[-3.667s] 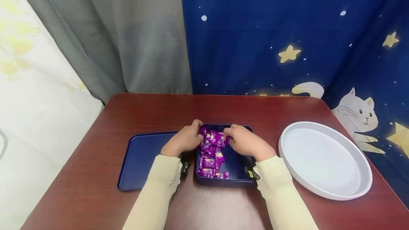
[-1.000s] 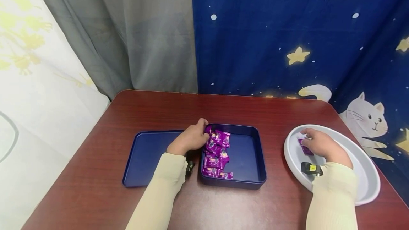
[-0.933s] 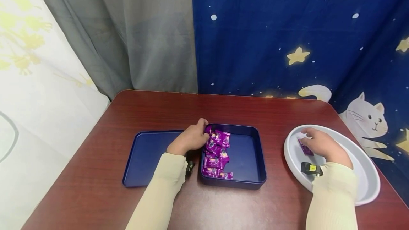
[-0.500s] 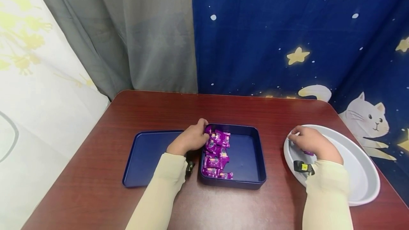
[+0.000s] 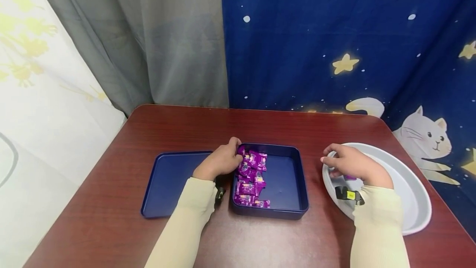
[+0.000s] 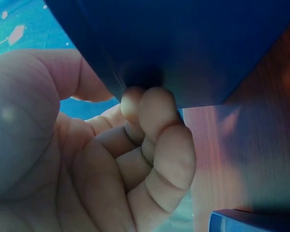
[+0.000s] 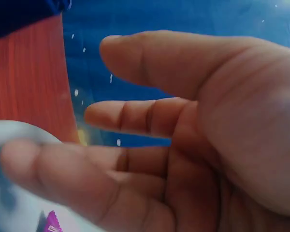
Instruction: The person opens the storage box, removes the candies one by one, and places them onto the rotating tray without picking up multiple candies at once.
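Purple candies heaped along the 9 o'clock side of a blue tin, mid-table, the rest of the tin floor bare. Left hand at the tin's 10 o'clock corner, thumb over the rim beside the candies, fingers curled against the outer wall; in the left wrist view, knuckles pressed to the dark blue wall. One more candy in a white plate at 3 o'clock of the tin, mostly hidden under the right hand; a purple corner showing low in the right wrist view. Right hand above the plate's 9 o'clock rim, fingers spread and loose, holding nothing. Hands well apart, tin between them. A black clip with a yellow tag at the right wrist, over the plate's near rim.

At 9 o'clock of the tin, touching or just beside it, a flat blue lid, lying open side up. Cream sleeves reaching in from 6 o'clock.

All on a dark red wood-grain table with rounded corners. Behind, at 12 o'clock, a grey curtain beside a deep blue cloth printed with yellow stars and a white cat. At 9 o'clock, white fabric with pale yellow marks.
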A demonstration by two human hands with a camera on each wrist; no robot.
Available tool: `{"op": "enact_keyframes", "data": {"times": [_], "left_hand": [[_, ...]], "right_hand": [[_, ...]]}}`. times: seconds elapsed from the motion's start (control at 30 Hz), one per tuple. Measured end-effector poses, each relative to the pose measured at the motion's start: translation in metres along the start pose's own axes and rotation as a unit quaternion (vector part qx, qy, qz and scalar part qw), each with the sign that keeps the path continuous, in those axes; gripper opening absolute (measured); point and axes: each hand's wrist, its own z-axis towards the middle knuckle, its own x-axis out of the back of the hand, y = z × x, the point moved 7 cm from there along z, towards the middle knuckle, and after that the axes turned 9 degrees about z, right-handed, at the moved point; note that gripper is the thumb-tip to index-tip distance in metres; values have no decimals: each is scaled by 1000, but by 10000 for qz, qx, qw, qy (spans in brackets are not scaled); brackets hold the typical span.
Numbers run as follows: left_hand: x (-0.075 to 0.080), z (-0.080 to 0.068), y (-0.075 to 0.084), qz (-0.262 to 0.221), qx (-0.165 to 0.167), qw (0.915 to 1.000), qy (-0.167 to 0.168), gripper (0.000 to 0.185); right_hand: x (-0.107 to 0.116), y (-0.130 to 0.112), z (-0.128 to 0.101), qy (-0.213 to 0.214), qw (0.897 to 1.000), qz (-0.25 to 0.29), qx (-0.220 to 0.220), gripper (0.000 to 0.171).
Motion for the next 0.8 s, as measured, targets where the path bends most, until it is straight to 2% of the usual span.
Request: {"op": "enact_keyframes", "data": {"times": [0.07,0.13,0.2,0.27,0.33,0.4,0.57,0.8], "left_hand": [[0,0,-1,-23,-1,10000,1,41],[-1,0,-2,-48,2,10000,2,41],[-1,0,-3,-64,8,10000,3,42],[-2,-1,-3,-66,18,10000,9,42],[-2,-1,-3,-75,9,10000,13,42],[-1,-1,-3,-79,5,10000,13,42],[0,-1,-2,-98,8,9999,-30,42],[1,0,-1,-36,4,10000,-49,44]], "right_hand": [[-6,-9,3,-86,9986,502,167,36],[-10,-16,7,-120,9974,651,286,33],[-12,-21,9,-67,9989,357,283,29],[-11,-23,9,101,9993,-307,174,26],[-6,-21,7,289,9959,-860,1,26],[-2,-17,6,387,9926,-1145,-147,29],[0,-8,8,417,9903,-1269,-377,39],[-12,-5,13,226,9916,-1245,-281,32]]}}
